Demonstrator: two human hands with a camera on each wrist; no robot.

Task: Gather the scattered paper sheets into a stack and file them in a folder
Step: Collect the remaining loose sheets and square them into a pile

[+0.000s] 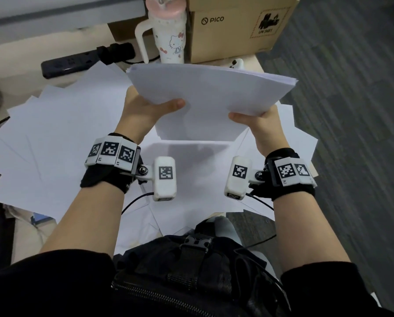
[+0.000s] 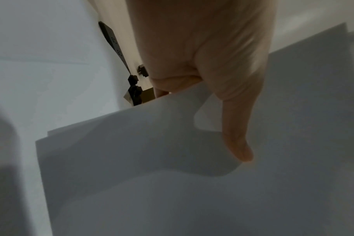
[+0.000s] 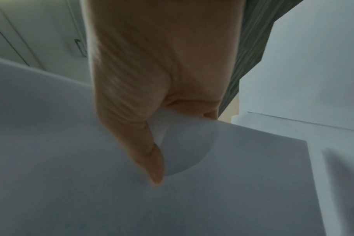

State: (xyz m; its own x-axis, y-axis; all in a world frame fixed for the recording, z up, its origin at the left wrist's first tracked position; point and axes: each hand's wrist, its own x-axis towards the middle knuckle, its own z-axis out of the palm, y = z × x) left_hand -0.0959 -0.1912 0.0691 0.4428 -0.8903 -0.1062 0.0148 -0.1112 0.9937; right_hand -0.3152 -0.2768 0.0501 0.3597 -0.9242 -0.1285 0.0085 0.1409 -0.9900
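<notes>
A stack of white paper sheets [image 1: 212, 90] is lifted above the table, slightly bowed. My left hand [image 1: 145, 108] grips its left edge, thumb on top and fingers hidden underneath. My right hand [image 1: 257, 124] grips the near right corner the same way. In the left wrist view the thumb of my left hand [image 2: 238, 143] presses on the stack [image 2: 172, 183]. In the right wrist view the thumb of my right hand [image 3: 150, 159] lies on the stack [image 3: 91, 183]. Several loose sheets [image 1: 61, 138] lie fanned out over the table below. No folder is in view.
A white tumbler with a handle [image 1: 166, 40] and a cardboard box [image 1: 235, 30] stand at the table's far edge. A black power strip [image 1: 77, 61] lies at the far left. Grey carpet floor [image 1: 351, 110] is to the right of the table.
</notes>
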